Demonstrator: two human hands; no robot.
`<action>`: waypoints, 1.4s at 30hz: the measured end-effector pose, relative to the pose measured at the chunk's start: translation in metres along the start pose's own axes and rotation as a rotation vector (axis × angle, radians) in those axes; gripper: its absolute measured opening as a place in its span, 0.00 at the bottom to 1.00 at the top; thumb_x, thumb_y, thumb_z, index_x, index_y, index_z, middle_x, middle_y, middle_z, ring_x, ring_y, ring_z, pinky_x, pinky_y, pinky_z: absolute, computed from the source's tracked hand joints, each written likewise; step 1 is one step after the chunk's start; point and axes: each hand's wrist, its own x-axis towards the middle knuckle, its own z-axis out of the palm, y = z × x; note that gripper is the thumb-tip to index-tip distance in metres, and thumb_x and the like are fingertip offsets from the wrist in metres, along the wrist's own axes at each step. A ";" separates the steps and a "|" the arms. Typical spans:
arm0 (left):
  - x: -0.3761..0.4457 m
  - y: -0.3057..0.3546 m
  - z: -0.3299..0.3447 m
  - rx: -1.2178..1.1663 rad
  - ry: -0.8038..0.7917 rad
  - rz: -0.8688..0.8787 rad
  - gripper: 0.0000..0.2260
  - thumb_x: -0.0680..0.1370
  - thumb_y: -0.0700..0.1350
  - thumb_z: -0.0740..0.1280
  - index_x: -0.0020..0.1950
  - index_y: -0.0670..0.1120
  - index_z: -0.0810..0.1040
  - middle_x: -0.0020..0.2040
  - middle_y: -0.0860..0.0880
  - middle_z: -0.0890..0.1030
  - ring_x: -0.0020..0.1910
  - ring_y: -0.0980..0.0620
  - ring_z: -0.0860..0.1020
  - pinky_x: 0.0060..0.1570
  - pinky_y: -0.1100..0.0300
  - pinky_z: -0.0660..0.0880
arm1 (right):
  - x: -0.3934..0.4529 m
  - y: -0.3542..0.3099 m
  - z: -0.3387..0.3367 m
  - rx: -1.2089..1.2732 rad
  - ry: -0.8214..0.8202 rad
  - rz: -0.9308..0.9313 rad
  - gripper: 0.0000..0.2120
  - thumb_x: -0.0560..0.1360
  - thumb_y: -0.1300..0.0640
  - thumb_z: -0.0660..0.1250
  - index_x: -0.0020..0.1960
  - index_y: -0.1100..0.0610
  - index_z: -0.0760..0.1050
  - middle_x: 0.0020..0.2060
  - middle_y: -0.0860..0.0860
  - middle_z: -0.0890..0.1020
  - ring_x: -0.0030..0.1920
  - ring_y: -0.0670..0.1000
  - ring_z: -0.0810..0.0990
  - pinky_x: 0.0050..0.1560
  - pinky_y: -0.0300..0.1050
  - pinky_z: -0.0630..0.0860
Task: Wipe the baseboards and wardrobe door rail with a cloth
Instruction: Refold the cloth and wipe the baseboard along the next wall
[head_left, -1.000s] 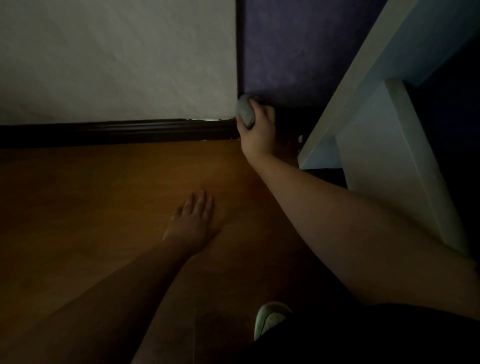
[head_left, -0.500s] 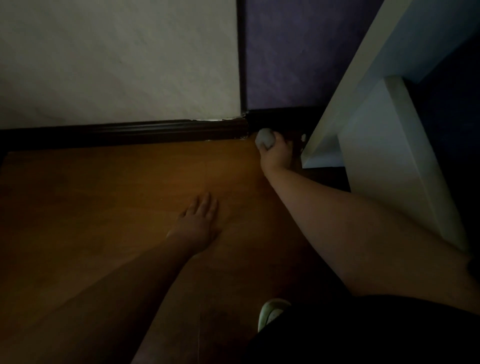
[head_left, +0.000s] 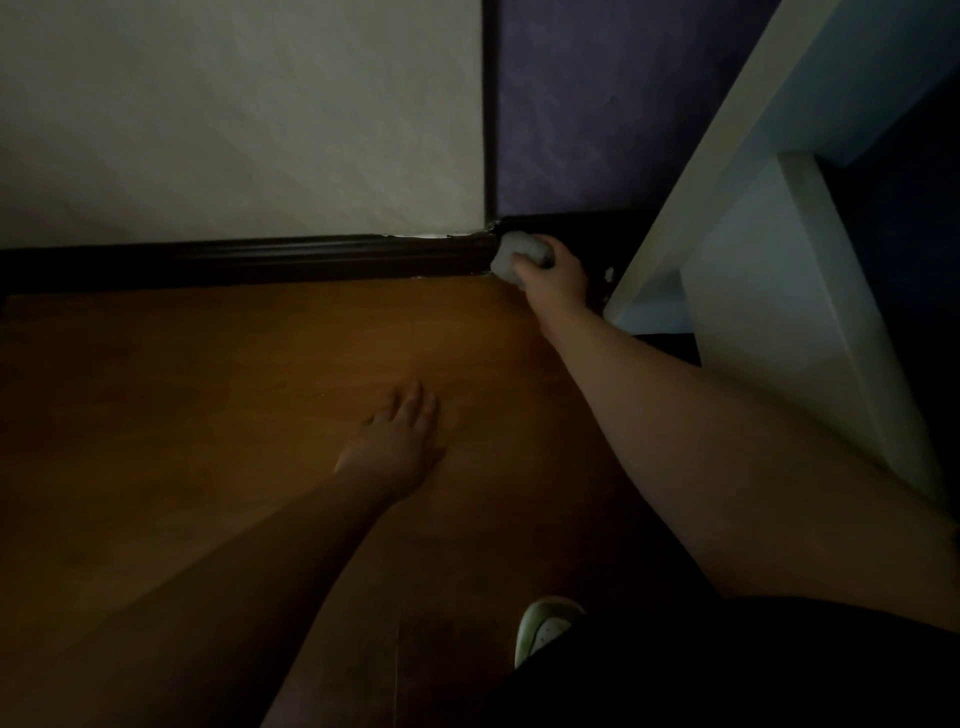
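A dark baseboard runs along the foot of the white wall and turns at the corner under the purple wall. My right hand is shut on a bunched grey cloth and presses it against the baseboard right at the corner. My left hand lies flat on the wooden floor, fingers spread, holding nothing. The room is dim and the baseboard under the purple wall is mostly in shadow.
A white piece of furniture stands close on the right, its edge next to my right hand. A light shoe shows at the bottom, beside dark clothing. A dark vertical strip marks the wall corner.
My right hand with the cloth dropped from the wall corner above the baseboard to floor level, then rose slightly onto the baseboard at the corner. My left hand stayed flat on the floor.
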 end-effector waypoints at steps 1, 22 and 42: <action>0.001 -0.001 -0.004 0.011 0.003 0.011 0.31 0.84 0.59 0.51 0.82 0.51 0.41 0.82 0.47 0.40 0.80 0.42 0.44 0.76 0.44 0.55 | -0.003 0.000 0.000 0.050 0.017 -0.010 0.19 0.75 0.55 0.69 0.66 0.50 0.76 0.58 0.51 0.80 0.58 0.52 0.79 0.61 0.53 0.78; -0.033 -0.173 -0.078 -0.185 0.152 -0.009 0.40 0.78 0.62 0.65 0.82 0.53 0.47 0.82 0.47 0.52 0.80 0.45 0.53 0.77 0.51 0.53 | -0.082 -0.018 0.069 0.122 -0.238 -0.102 0.16 0.78 0.54 0.69 0.64 0.53 0.71 0.55 0.47 0.77 0.55 0.47 0.79 0.43 0.37 0.80; -0.114 -0.191 -0.029 -0.651 0.162 0.002 0.48 0.67 0.70 0.64 0.82 0.55 0.49 0.81 0.51 0.54 0.79 0.50 0.56 0.67 0.60 0.53 | -0.194 -0.053 0.133 -0.149 -0.599 0.044 0.12 0.75 0.47 0.72 0.54 0.45 0.71 0.53 0.43 0.78 0.48 0.43 0.82 0.40 0.31 0.77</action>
